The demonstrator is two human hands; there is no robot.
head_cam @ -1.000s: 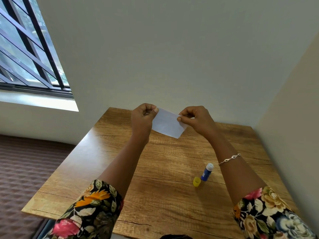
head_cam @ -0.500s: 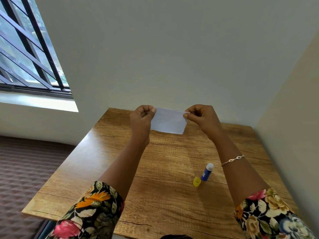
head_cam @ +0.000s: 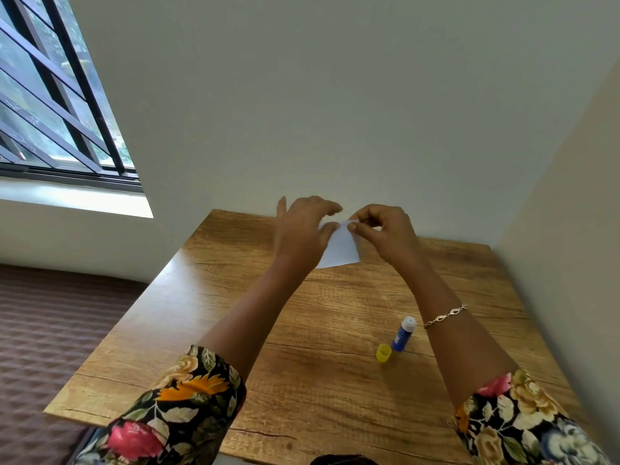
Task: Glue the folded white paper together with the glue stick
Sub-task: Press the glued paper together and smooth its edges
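Observation:
A small folded white paper [head_cam: 340, 248] hangs above the far part of the wooden table [head_cam: 302, 330]. My right hand [head_cam: 385, 233] pinches its top right corner between thumb and fingers. My left hand [head_cam: 303, 229] lies over the paper's left part, fingers spread and partly blurred; the thumb touches the paper's top edge, and whether it grips is unclear. That hand hides the paper's left side. The blue glue stick [head_cam: 403, 333] stands uncapped on the table near my right forearm, white tip up. Its yellow cap [head_cam: 383, 353] sits just left of it.
The table stands in a corner, with a wall behind and another close on the right. A barred window [head_cam: 50, 95] is at the upper left. Brown patterned floor [head_cam: 50, 330] lies to the left of the table.
My left hand has opened from its pinch and slid right across the paper. The paper now hangs more vertically from my right hand, which has shifted slightly left.

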